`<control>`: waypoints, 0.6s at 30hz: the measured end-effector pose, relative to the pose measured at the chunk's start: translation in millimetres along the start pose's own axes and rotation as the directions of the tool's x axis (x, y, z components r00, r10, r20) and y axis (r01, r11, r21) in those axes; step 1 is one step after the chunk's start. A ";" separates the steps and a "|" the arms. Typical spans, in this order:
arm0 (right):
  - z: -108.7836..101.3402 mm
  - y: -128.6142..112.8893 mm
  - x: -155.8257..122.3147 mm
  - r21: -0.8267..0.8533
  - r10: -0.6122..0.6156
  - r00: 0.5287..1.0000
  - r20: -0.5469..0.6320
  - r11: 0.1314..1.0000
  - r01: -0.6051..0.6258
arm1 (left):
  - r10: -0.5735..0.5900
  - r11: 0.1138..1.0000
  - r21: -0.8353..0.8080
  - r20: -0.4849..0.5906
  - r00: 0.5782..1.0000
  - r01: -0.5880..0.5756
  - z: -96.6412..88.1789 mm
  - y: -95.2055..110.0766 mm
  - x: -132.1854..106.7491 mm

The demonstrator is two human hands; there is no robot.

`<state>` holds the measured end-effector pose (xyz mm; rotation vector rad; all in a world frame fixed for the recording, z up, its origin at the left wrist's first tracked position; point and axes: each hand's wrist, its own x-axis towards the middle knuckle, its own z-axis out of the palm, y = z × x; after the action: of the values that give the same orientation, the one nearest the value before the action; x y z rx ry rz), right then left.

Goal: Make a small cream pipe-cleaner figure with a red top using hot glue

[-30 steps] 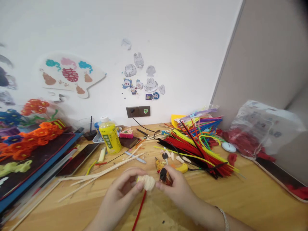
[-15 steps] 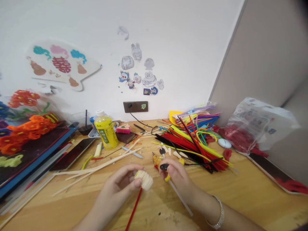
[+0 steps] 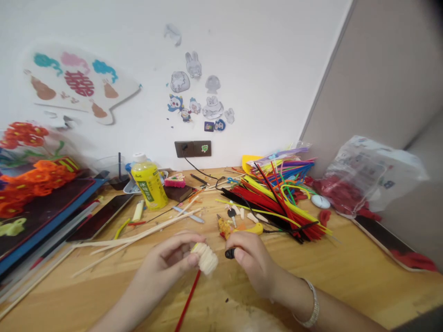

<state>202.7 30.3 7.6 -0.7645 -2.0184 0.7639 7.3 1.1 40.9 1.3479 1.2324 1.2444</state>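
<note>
Head view: the left hand [image 3: 168, 260] pinched a cream pipe-cleaner coil [image 3: 206, 258] on a red stem [image 3: 188, 299] at six o'clock, while the right hand [image 3: 251, 260] pinched a small black piece [image 3: 229, 253] just beside it.

Left hand [image 3: 166, 256] holds cream pipe-cleaner coil [image 3: 205, 258] on red stem [image 3: 187, 299]. Right hand [image 3: 251, 258] pinches small black piece [image 3: 230, 253], just beside coil. Pipe-cleaner pile [image 3: 273, 207] lies beyond on wooden counter [image 3: 346, 272]; pale sticks [image 3: 138, 240] left of hands, yellow bottle [image 3: 145, 186] farther back.
</note>
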 end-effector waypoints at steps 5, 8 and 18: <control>0.0 -1.3 0.0 -0.043 -0.004 1.000 0.002 0.999 0.004 | 0.012 0.999 0.040 0.010 1.000 -0.013 1.1 -0.9 -1.1; 0.2 -3.0 0.2 -0.051 -0.001 1.000 -0.002 0.999 0.001 | 0.006 1.000 0.013 0.013 1.000 -0.006 0.3 -1.5 -0.9; -1.1 -3.7 2.5 -0.114 -0.002 1.000 -0.016 0.994 0.000 | -0.019 1.000 -0.019 0.025 1.000 0.019 -2.3 -1.1 -0.7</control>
<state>201.6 30.1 12.0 -0.8321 -2.0614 0.6443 4.9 0.5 39.9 1.3312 1.2107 1.2197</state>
